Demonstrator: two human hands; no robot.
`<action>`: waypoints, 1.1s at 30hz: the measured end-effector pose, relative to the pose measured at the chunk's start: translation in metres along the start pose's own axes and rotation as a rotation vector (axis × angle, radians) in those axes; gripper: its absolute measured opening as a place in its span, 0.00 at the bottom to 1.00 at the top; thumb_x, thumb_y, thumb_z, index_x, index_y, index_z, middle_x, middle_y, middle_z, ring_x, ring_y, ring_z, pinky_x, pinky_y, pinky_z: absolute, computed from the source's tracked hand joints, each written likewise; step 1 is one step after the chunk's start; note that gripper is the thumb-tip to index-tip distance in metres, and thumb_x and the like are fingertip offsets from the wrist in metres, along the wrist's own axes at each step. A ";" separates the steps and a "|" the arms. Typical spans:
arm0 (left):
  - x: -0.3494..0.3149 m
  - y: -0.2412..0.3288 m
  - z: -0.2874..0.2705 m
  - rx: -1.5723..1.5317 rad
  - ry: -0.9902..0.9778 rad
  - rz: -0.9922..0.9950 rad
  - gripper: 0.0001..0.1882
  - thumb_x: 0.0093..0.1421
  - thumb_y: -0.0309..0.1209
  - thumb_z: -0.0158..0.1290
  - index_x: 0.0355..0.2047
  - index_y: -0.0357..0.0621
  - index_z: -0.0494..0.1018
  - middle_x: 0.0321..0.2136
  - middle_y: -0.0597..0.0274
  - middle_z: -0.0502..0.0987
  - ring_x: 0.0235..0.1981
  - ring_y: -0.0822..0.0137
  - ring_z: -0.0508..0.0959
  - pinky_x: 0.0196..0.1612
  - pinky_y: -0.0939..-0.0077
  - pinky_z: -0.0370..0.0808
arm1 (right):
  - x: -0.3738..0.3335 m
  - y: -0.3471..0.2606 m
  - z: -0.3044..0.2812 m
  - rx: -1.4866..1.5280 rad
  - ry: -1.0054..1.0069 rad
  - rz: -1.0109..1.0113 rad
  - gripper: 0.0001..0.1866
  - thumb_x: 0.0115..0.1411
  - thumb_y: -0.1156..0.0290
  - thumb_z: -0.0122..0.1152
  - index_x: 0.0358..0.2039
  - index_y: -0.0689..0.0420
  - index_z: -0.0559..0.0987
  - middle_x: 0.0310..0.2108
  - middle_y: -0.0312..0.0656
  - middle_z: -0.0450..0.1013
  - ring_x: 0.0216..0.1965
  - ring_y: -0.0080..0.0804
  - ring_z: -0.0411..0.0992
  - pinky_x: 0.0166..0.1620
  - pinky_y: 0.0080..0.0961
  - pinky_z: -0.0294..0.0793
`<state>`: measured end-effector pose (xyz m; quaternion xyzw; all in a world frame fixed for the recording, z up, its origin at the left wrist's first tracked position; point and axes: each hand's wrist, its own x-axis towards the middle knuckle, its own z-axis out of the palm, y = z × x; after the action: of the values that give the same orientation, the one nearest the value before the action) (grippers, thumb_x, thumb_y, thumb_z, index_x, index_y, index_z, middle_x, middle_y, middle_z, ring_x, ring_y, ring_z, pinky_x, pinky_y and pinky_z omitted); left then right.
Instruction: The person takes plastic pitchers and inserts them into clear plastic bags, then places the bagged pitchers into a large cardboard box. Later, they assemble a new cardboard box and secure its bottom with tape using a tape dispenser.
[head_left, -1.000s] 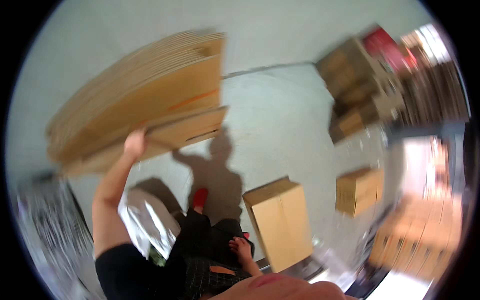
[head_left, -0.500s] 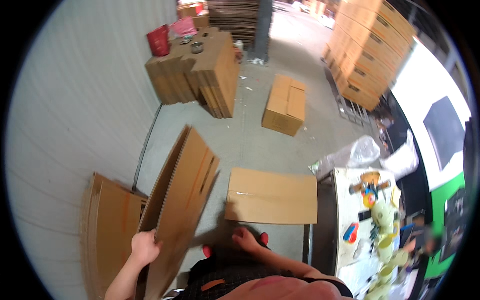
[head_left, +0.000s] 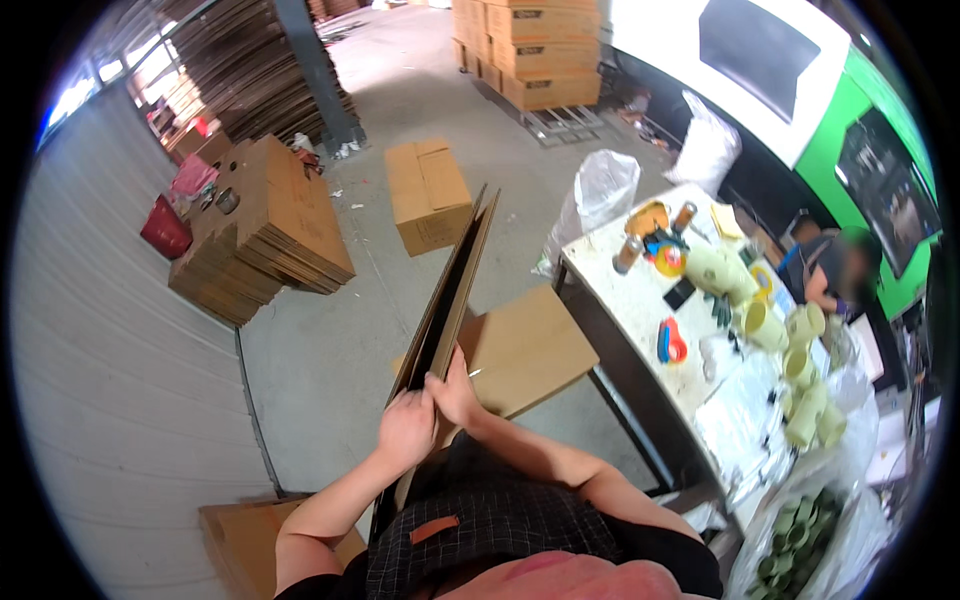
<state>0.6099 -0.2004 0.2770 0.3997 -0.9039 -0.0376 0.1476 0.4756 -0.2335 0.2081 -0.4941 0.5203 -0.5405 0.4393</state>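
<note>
I've got the flat box [head_left: 462, 275] standing on edge right in front of the body, and both hands are clamped onto it: left grip [head_left: 405, 432] on its left side, right grip [head_left: 456, 393] slightly ahead on the right panel. It's stiff brown cardboard, two long thin panels with a dark slot between them. Behind it on the smooth grey floor [head_left: 310, 400] sits a blocky tan box [head_left: 530, 350], partly covered. The wall [head_left: 110, 280] on the left is pale and ribbed. Over to the right, the white desk [head_left: 635, 300] looks scuffed and carries hollow, pale green cups [head_left: 765, 327].

Half a second back only my left grip had the flat box, off to the left with its broad face showing, right grip unoccupied. Now it's in the middle, almost edge-on to me, and way more desk is in view.
</note>
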 end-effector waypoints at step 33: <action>0.094 -0.214 -0.005 -0.334 -0.045 -0.654 0.33 0.64 0.25 0.48 0.67 0.35 0.50 0.59 0.37 0.69 0.61 0.49 0.70 0.62 0.61 0.66 | -0.062 -0.096 -0.093 -1.256 -0.704 -0.181 0.25 0.52 0.52 0.69 0.46 0.54 0.80 0.34 0.39 0.73 0.43 0.32 0.74 0.57 0.40 0.70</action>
<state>0.7033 -0.4145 0.2638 0.6370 -0.7128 -0.2386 0.1710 0.3951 -0.1528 0.3022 -0.8389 0.5175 0.0171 0.1678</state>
